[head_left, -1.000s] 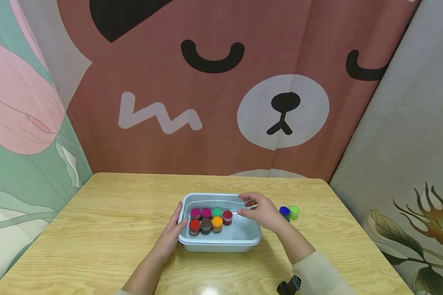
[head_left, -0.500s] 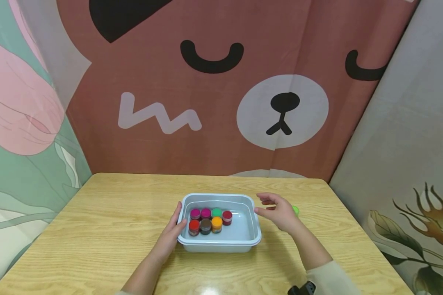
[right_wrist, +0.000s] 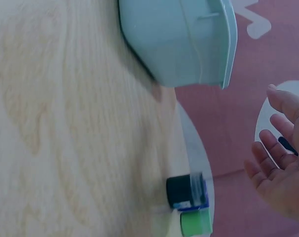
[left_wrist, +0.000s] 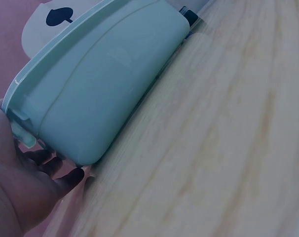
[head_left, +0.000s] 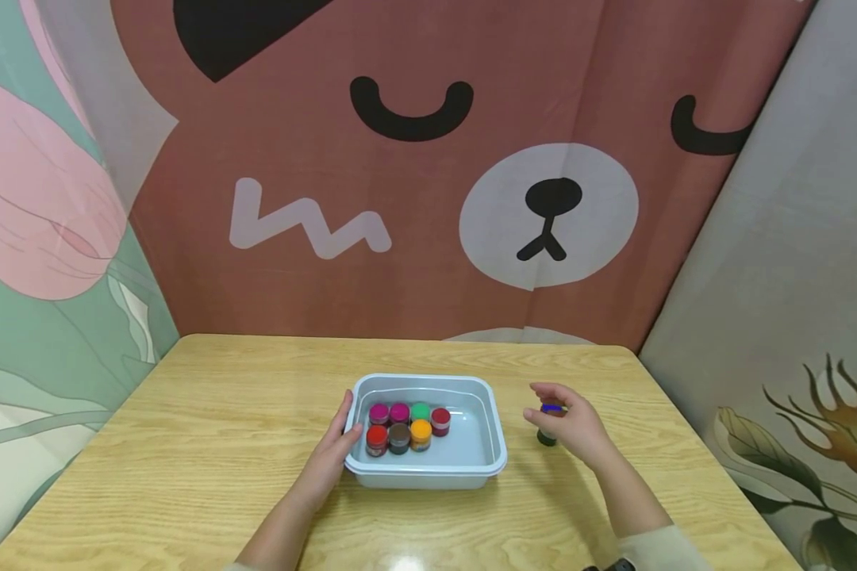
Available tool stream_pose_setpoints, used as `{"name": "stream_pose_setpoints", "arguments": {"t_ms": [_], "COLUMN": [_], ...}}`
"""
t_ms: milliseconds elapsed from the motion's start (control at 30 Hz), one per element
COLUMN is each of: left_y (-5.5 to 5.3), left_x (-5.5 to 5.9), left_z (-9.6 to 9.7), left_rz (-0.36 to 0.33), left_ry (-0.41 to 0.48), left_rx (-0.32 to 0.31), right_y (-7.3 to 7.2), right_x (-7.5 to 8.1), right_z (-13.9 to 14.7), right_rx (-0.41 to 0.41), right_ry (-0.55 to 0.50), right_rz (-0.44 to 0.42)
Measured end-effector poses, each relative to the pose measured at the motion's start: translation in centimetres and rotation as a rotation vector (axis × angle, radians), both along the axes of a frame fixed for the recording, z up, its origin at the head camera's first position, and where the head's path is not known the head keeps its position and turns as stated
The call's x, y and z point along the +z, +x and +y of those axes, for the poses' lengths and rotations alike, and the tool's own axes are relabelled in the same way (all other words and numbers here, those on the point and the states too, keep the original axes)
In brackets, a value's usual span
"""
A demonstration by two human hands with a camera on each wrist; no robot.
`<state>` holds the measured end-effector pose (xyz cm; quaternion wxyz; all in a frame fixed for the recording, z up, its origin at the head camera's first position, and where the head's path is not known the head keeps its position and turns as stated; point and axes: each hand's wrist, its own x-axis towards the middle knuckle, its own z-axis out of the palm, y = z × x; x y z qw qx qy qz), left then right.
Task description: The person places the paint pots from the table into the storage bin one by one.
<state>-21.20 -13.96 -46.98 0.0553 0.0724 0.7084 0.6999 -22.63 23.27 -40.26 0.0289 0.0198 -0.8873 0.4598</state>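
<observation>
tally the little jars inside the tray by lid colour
Magenta jars: 2
Green jar: 1
Dark red jar: 1
Bright red jar: 1
Brown jar: 1
Orange jar: 1
Total in the tray: 7

A pale wooden table [head_left: 186, 452] stands before a bear-print backdrop [head_left: 414, 293] between floral hangings [head_left: 43, 190].

Tub [head_left: 471, 446]: set on table [head_left: 221, 444]
Jars [head_left: 398, 438]: grouped in tub, mostly left
Loose jars [right_wrist: 179, 192]: placed right of tub
Backdrop [head_left: 428, 285]: hung behind table
</observation>
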Motion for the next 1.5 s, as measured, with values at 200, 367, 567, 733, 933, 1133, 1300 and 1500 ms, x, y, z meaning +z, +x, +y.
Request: {"name": "stream_pose_setpoints", "arguments": {"t_ms": [200,367,567,733,933,1133,1300,1500], "left_y": [0.1,0.1,0.2,0.2,0.0,-0.1,0.0,0.0], "left_x": [0.0,0.0,0.0,0.0,0.0,-0.1,0.0,0.0], "left_z": [0.0,0.0,-0.1,-0.1,-0.1,-0.1,-0.1,-0.1], "left_rz": [-0.005,-0.005,-0.012,-0.011,-0.006,-0.007,-0.014,-0.014], "left_ry": [0.001,0.0,-0.007,-0.002,0.002,0.006,-0.003,-0.011], "left_rx": [0.002,0.0,0.004,0.001,-0.003,-0.003,0.001,-0.001], "right_y": [0.5,0.6,0.7,0.6,0.6,0.3,0.0,-0.3], "right_x": [-0.7,-1.6,-2.7,-3.5,-4.2,-4.9,-5.6,-6.2], "right_z": [0.9,1.6,2.2,2.6,3.0,3.4,3.7,3.9], "right_rx": [-0.015,-0.036,-0.072,-0.089,-0.096,-0.091,-0.085,-0.079], "right_ry": [-0.025,-0.01,0.007,0.024,0.003,0.029,0.032,0.035], "right_rz": [-0.023,-0.025,-0.019,-0.038,-0.062,-0.084,-0.098,-0.104]}}
